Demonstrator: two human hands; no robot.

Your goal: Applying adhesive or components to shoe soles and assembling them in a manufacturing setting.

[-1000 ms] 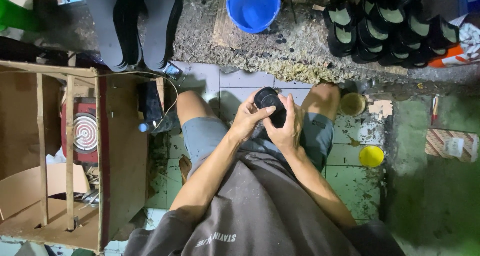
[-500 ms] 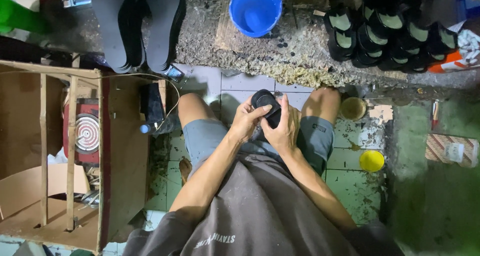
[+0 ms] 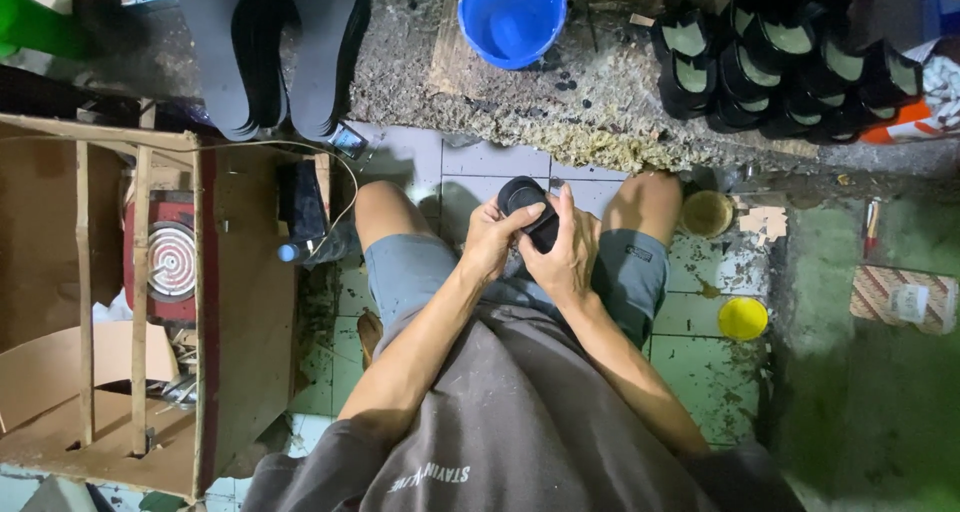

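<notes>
I sit with knees apart on a tiled floor and hold a black sandal sole [image 3: 527, 200] above my lap with both hands. My left hand [image 3: 495, 240] grips its left side, fingers curled over the rim. My right hand [image 3: 567, 252] wraps the right side and covers the lower part of the sole, thumb on top. Only the rounded top end of the sole shows between my hands.
A blue bucket [image 3: 511, 14] stands ahead, beside a stack of grey soles [image 3: 282, 47] and rows of black sandals [image 3: 780, 57]. A cardboard box [image 3: 240, 302] with a red electric stove [image 3: 170, 260] sits to my left. A yellow lid [image 3: 742, 318] and a glue tin [image 3: 707, 213] lie right.
My hands have kept hold of the black sole; the fingers have shifted slightly around it. Nothing else has moved.
</notes>
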